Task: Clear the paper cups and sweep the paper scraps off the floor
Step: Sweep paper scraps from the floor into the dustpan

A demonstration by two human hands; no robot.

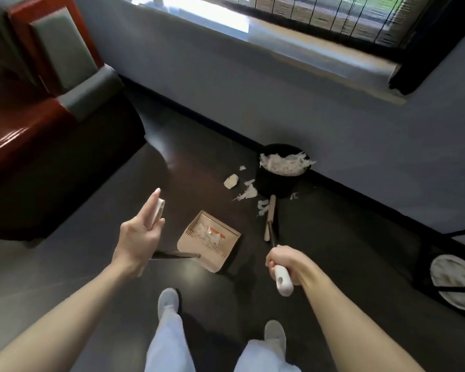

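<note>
Scraps of white paper (pixel 249 193) are scattered on the dark glossy floor (pixel 91 264) between a beige plastic dustpan (pixel 196 251), in which more scraps are held, and a round black bin (pixel 274 183) heaped with shreds against the wall. The dustpan's long handle (pixel 158 212) is gripped by the left hand (pixel 137 237); the white grip of a slim broom (pixel 270 218) is clenched in the right hand (pixel 282 260).

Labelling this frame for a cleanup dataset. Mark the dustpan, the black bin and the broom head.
dustpan (pixel 196 247): head view, bare back wall below the comb teeth.
black bin (pixel 274 183): head view, front of its outer wall.
broom head (pixel 270 214): head view, middle of the beige bar.
</note>
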